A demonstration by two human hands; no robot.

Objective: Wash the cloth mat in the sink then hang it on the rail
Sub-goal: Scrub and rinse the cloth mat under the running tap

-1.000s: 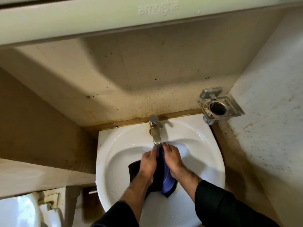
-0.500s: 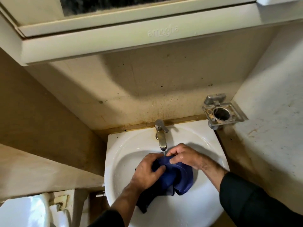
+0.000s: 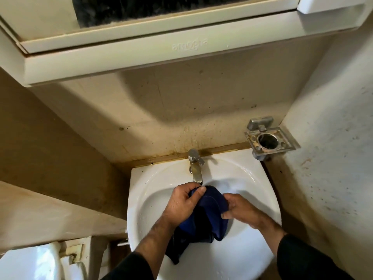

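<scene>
A dark blue cloth mat (image 3: 210, 209), wet and bunched, hangs in the bowl of the white sink (image 3: 250, 178), just below the spout of the metal tap (image 3: 195, 166). My left hand (image 3: 181, 203) grips the cloth's upper left part, thumb and fingers curled round the fold near the spout. On the cloth's right edge, my right hand (image 3: 240, 211) pinches the fabric. A dark tail of the cloth trails down toward the sink's front. No rail is in view.
A cream cabinet (image 3: 141, 47) with a dark mirror juts out above the sink. A metal tumbler holder (image 3: 270, 142) is fixed to the wall at the back right. Stained walls close in on both sides. A white toilet cistern (image 3: 30, 263) sits at the lower left.
My hands have drawn apart: the right hand slid from above the cloth by the spout to its right edge, the left hand rose toward the spout. The view tilted up, showing more cabinet.
</scene>
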